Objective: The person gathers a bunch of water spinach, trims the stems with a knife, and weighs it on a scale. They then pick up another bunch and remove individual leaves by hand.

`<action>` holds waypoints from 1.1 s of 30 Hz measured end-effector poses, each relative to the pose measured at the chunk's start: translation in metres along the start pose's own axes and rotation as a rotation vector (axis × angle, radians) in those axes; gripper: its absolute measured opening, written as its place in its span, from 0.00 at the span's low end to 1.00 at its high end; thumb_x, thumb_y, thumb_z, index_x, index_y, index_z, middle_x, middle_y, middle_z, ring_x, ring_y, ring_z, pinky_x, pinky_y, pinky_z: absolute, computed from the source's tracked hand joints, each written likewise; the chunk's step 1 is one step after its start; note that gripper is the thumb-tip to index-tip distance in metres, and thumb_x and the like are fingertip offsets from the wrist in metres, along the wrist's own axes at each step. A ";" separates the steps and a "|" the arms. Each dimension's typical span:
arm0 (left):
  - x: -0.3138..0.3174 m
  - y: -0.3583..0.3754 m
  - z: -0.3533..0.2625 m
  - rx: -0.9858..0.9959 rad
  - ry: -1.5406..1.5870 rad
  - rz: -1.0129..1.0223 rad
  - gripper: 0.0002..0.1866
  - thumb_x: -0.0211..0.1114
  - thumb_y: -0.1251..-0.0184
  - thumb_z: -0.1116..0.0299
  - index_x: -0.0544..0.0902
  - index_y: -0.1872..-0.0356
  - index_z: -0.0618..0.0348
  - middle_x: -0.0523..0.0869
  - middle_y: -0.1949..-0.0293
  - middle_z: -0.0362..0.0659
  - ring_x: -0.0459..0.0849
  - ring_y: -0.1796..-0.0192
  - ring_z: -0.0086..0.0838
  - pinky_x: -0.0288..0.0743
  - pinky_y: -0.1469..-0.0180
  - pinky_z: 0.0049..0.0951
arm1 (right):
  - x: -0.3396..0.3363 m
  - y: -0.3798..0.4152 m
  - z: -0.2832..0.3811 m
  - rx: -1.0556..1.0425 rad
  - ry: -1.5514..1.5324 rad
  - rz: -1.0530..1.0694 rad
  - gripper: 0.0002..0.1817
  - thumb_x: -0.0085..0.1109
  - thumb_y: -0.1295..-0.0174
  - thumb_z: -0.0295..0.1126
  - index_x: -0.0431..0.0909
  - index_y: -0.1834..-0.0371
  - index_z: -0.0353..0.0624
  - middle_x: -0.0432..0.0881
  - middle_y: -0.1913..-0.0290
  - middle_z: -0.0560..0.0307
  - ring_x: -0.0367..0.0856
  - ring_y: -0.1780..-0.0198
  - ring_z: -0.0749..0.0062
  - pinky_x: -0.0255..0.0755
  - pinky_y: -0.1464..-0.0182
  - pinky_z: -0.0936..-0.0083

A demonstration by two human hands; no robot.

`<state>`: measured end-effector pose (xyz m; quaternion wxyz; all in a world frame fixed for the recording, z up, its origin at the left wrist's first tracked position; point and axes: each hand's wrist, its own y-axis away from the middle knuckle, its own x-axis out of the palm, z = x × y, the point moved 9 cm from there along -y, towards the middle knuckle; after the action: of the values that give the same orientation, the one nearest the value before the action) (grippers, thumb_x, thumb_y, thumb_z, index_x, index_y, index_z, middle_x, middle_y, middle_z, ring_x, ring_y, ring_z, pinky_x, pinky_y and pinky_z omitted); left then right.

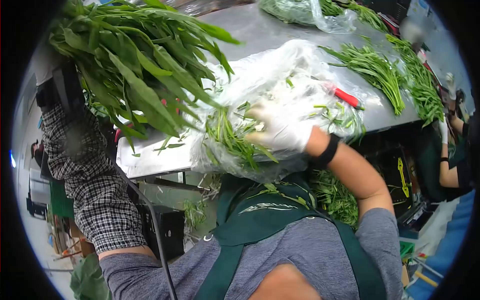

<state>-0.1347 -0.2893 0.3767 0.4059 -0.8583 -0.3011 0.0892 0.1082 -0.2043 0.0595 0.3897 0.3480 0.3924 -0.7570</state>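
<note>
My left hand [44,67], in a white glove at the far left, holds up a large bunch of leafy greens [145,60], which looks like water spinach. The leaves hang to the right over the table's edge, and the fingers are mostly hidden. My right hand [282,131], gloved in white, is over the table's near edge with its fingers apart, smeared by motion. Loose green trimmings [230,137] lie just left of its fingertips on crumpled clear plastic [280,65]. A red-handled knife [347,97] rests on the plastic, beyond my right hand.
A bundle of greens [375,75] lies on the metal table [245,31], with more greens [420,87] along its right edge. A bagged bunch [295,10] sits at the back. Greens [337,195] fill the space below the table. A co-worker's gloved hand [443,131] shows at right.
</note>
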 end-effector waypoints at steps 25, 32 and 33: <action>-0.087 -0.029 0.072 -0.206 0.169 0.338 0.20 0.52 0.35 0.65 0.70 0.46 0.68 0.76 0.50 0.52 0.77 0.49 0.38 0.72 0.46 0.36 | -0.129 0.075 -0.111 0.571 -0.141 -0.017 0.10 0.57 0.49 0.30 0.79 0.66 0.36 0.81 0.66 0.52 0.78 0.61 0.69 0.70 0.55 0.76; -0.051 -0.026 0.056 -0.210 0.074 0.437 0.18 0.54 0.36 0.65 0.72 0.49 0.67 0.79 0.55 0.51 0.80 0.54 0.37 0.74 0.50 0.34 | -0.011 -0.045 -0.019 -0.144 0.405 -0.176 0.20 0.58 0.50 0.41 0.76 0.59 0.38 0.76 0.58 0.44 0.74 0.55 0.49 0.68 0.50 0.61; -0.046 -0.023 0.049 -0.174 0.043 0.440 0.18 0.54 0.36 0.65 0.73 0.50 0.67 0.79 0.56 0.51 0.80 0.55 0.37 0.74 0.51 0.34 | 0.012 -0.042 -0.021 -0.043 0.404 0.116 0.19 0.57 0.50 0.42 0.76 0.60 0.38 0.76 0.58 0.45 0.74 0.55 0.50 0.68 0.51 0.61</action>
<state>-0.2014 -0.2733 0.3579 0.3077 -0.9366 -0.1048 0.1308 0.0714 -0.1737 0.0533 0.3533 0.5062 0.4579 -0.6397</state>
